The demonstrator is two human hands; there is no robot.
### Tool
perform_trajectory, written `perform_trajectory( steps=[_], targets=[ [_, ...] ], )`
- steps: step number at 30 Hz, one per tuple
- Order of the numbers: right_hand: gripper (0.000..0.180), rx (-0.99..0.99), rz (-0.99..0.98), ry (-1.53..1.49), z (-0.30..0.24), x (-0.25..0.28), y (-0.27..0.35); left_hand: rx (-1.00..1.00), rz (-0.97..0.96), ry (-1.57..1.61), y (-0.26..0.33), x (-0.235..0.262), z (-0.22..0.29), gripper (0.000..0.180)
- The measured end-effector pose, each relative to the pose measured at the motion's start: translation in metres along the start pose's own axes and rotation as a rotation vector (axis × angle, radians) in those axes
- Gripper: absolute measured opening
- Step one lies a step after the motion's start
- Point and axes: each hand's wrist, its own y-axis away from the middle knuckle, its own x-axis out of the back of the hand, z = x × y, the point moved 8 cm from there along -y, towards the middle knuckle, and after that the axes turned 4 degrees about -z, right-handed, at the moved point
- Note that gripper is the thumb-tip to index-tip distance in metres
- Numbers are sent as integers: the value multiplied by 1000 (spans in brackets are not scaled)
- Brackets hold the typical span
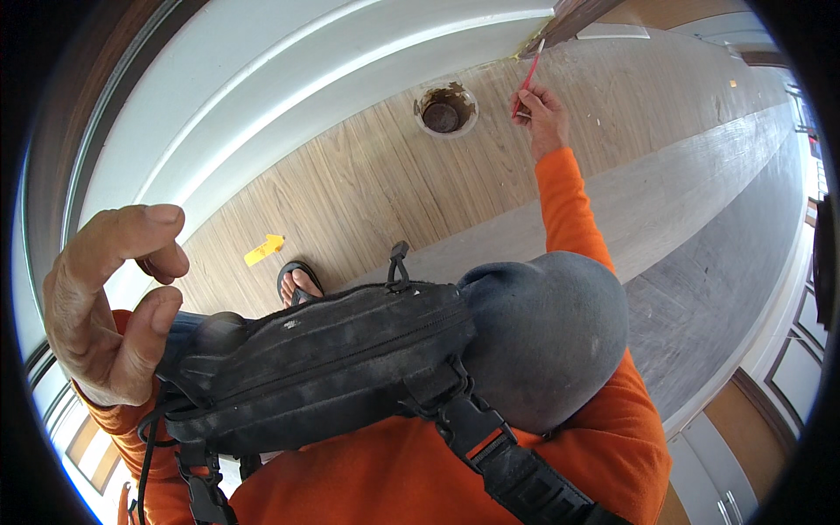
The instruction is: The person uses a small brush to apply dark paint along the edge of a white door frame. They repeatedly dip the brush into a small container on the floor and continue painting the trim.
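Note:
My right hand (542, 115) is stretched far forward, its fingers closed round a slim red-handled paintbrush (528, 77). The brush's pale tip touches or nearly touches the foot of a brown wooden door frame (564, 24), where it meets the white skirting. Left of that hand, on the floor, stands a small clear tub (446, 110) with brown smears inside and something dark at its bottom. My left hand (114, 297) is raised close to the camera at the left, empty, with thumb and fingers bent but apart.
A white moulded wall panel (289, 79) runs along the far left side. On the wood-look floor (350, 188) lies a yellow arrow sticker (264, 249) near my sandalled foot (299, 284). A black bag (315, 367) hangs across my front, beside my bent knee (542, 337). A greyish sheet (700, 289) covers the floor at right.

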Motion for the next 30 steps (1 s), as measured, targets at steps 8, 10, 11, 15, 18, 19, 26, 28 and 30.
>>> perform_trajectory(
  steps=[8,10,11,15,18,19,26,28,30],
  targets=[
    [10,82,6,-32,-17,-7,3,-3,6,-20,2,0,-1,44],
    [10,103,9,-56,-21,-7,3,-13,7,-19,2,0,-1,44],
    [11,114,11,-68,-23,-6,3,-18,8,-19,1,0,-1,44],
    [9,86,1,-41,-20,-7,5,-24,9,-27,2,0,-1,43],
    [9,7,-8,-11,-2,-2,3,-25,10,-28,1,0,-1,43],
    [9,-26,-6,-3,4,-1,2,-24,11,-31,2,1,-1,43],
    [9,31,22,-52,-2,-6,5,-20,9,-12,3,-1,-1,44],
    [9,28,16,-40,-4,-5,4,-27,10,-25,2,-1,0,44],
    [9,12,8,-18,-2,-3,1,-29,9,-29,2,-1,1,44]
  ],
)
